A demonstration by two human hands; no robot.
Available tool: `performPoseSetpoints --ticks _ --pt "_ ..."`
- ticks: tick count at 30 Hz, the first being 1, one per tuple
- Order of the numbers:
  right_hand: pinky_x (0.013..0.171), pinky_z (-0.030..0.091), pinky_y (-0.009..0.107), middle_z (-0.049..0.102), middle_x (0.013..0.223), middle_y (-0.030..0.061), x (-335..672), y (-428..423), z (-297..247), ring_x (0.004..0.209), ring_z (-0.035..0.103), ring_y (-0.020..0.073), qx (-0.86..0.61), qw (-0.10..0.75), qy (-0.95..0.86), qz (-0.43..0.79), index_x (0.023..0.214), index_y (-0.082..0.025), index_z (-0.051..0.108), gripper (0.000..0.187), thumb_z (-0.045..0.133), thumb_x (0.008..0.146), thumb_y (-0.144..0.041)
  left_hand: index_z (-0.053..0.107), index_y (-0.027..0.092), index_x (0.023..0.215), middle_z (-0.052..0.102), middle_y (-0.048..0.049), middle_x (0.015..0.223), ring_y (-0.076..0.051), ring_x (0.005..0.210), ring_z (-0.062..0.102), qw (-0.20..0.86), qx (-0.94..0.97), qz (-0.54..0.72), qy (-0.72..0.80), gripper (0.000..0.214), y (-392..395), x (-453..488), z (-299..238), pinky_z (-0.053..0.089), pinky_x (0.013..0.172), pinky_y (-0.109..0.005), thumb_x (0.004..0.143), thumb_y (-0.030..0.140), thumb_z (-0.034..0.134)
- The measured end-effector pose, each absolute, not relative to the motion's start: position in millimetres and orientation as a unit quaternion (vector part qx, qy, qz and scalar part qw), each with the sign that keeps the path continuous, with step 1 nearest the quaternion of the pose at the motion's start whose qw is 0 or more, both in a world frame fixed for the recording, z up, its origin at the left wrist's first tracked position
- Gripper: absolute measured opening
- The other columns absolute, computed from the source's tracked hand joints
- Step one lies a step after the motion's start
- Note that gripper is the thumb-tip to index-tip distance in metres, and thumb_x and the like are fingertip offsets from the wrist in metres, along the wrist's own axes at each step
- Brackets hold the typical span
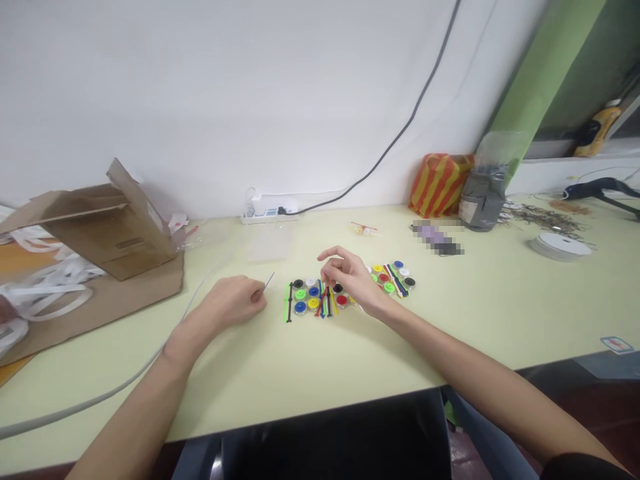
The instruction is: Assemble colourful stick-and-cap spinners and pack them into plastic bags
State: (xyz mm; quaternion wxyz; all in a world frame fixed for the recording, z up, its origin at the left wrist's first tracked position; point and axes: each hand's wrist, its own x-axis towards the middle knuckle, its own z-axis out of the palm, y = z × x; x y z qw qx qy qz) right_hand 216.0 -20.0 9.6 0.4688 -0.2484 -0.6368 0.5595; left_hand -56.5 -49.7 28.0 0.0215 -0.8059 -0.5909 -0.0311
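My left hand (233,300) rests low on the pale green table top, pinching a thin metal needle (269,281) whose tip points up and to the right. My right hand (350,279) hovers over a group of round coloured buttons (313,291) set in clear discs, its curled fingertips among them. Whether those fingers grip anything is hidden. Thin coloured plastic strips (325,301) lie across the buttons in red, green, blue, yellow and black. A bright green strip (287,303) and a black one lie at the group's left end.
A torn cardboard box (110,227) and white plastic straps sit at the left, with a grey cable (125,373) across the table. A power strip (267,210), a striped bag (440,185), a grey bag (483,200) and a white tape roll (560,247) stand farther back.
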Motion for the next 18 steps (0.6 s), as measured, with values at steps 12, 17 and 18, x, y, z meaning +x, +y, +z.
performPoseSetpoints --ticks 12,17,18 --pt "0.061 0.041 0.026 0.061 0.07 -0.001 214.4 -17.5 8.0 0.06 0.052 0.0126 -0.242 0.467 -0.641 0.559 0.092 -0.017 0.06 0.012 0.059 0.087 -0.029 0.049 0.023 0.078 0.052 0.0015 0.061 -0.016 0.054 0.042 -0.087 -0.794 -0.038 -0.601 0.024 -47.9 -61.0 28.5 0.022 0.057 -0.03 0.094 0.04 0.043" --pt "0.06 0.041 0.026 0.059 0.069 -0.0009 214.1 -18.3 9.8 0.06 0.052 0.0127 -0.243 0.465 -0.639 0.563 0.089 -0.018 0.06 0.013 0.06 0.086 -0.03 0.036 0.022 0.07 0.045 0.0022 0.059 -0.015 0.053 0.036 -0.093 -0.821 -0.041 -0.561 0.03 -47.3 -55.7 22.6 0.022 0.055 -0.03 0.096 0.038 0.041" --pt "0.06 0.041 0.026 0.059 0.069 -0.0009 214.1 -18.5 10.1 0.06 0.051 0.0127 -0.243 0.465 -0.639 0.562 0.089 -0.018 0.06 0.013 0.06 0.086 -0.03 0.035 0.022 0.07 0.045 0.0021 0.059 -0.015 0.053 0.036 -0.096 -0.826 -0.045 -0.554 0.03 -47.2 -54.6 21.6 0.022 0.055 -0.03 0.096 0.037 0.041"
